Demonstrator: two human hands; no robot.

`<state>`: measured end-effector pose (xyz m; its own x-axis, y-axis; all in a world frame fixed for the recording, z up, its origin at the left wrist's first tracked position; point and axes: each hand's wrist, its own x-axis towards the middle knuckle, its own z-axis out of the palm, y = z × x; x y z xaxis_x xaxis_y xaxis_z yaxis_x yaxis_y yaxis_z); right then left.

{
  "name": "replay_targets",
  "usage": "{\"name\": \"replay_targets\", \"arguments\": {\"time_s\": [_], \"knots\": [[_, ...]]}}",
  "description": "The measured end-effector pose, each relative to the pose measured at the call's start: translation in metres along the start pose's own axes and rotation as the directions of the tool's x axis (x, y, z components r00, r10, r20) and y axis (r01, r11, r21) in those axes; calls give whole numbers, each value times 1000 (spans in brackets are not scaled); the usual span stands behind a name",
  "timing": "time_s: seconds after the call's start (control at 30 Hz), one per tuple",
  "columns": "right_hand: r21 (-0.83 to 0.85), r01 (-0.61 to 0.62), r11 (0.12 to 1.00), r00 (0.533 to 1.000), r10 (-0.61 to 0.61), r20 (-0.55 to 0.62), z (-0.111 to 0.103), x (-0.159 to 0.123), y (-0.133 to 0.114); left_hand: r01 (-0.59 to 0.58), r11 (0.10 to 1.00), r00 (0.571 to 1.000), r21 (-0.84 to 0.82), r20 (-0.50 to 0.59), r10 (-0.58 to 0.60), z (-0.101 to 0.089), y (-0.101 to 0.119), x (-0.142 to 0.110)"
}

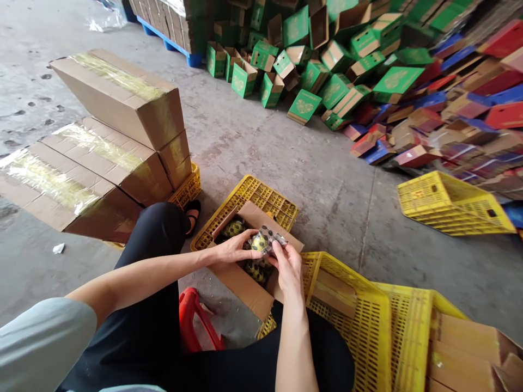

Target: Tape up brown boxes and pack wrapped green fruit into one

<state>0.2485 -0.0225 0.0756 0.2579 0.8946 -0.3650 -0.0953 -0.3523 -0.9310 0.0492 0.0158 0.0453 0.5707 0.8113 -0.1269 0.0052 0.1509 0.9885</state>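
Over an open cardboard box (pixel 245 289), a yellow-green round fruit (pixel 260 242) in a clear, black-spotted plastic bag is held between both hands. My left hand (pixel 236 249) has its fingers and thumb around the fruit from the left. On the other side, my right hand (pixel 289 268) pinches the loose end of the bag. Inside the box lie several similar bagged fruits (pixel 256 270), partly covered by my hands. The box's flaps are spread outward, and it rests on an upturned yellow plastic crate (pixel 267 191).
Taped cardboard cartons (pixel 118 144) are stacked at the left. Yellow crates (pixel 351 326) holding cardboard stand at the right, near my knee. Another yellow crate (pixel 449 209) lies farther off. Green boxes (pixel 304 106) and red-blue boxes (pixel 417 155) are heaped behind. A red stool (pixel 196 321) is under me.
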Motion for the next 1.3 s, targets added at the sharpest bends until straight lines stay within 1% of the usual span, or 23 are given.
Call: {"name": "replay_targets", "arguments": {"time_s": [0.1,0.2,0.37,0.47,0.53,0.6,0.67,0.7,0.77,0.9,0.97,1.13,1.3], "knots": [[14,4,1000,1000,-4,14,4,0,1,22,999,1000,-25,-6,-22,-6,4,4],[46,7,999,1000,-7,18,4,-1,-1,25,997,999,-77,32,-22,-12,7,7],[26,50,998,999,-51,7,1,-1,-3,26,988,997,-152,79,-14,-14,2,8],[30,47,998,998,-46,-35,0,0,-3,61,981,998,-182,40,-55,-13,-1,9],[65,55,996,996,-50,-79,-1,0,-3,109,955,994,-275,2,-112,-12,-2,9],[102,63,993,993,-51,-110,-3,0,-4,150,898,985,-413,-11,-170,-11,-2,10],[125,56,991,993,-43,-109,-4,0,-6,164,845,980,-509,-14,-199,-12,-2,11],[131,51,990,994,-38,-98,-4,0,-6,163,834,979,-527,-19,-204,-13,-2,12],[135,46,990,997,-38,-64,-4,0,-6,152,841,980,-519,-32,-197,-15,-3,14],[113,53,992,999,-52,-9,-3,2,-2,110,885,987,-453,-56,-152,-18,-5,16],[92,54,994,998,-55,7,-4,3,0,111,898,987,-426,-60,-150,-18,-5,16],[63,42,997,999,-44,20,-4,2,0,116,924,987,-363,-59,-148,-19,-5,17],[45,31,999,999,-32,21,-3,0,-1,111,915,985,-387,-78,-153,-20,-7,19]]}}
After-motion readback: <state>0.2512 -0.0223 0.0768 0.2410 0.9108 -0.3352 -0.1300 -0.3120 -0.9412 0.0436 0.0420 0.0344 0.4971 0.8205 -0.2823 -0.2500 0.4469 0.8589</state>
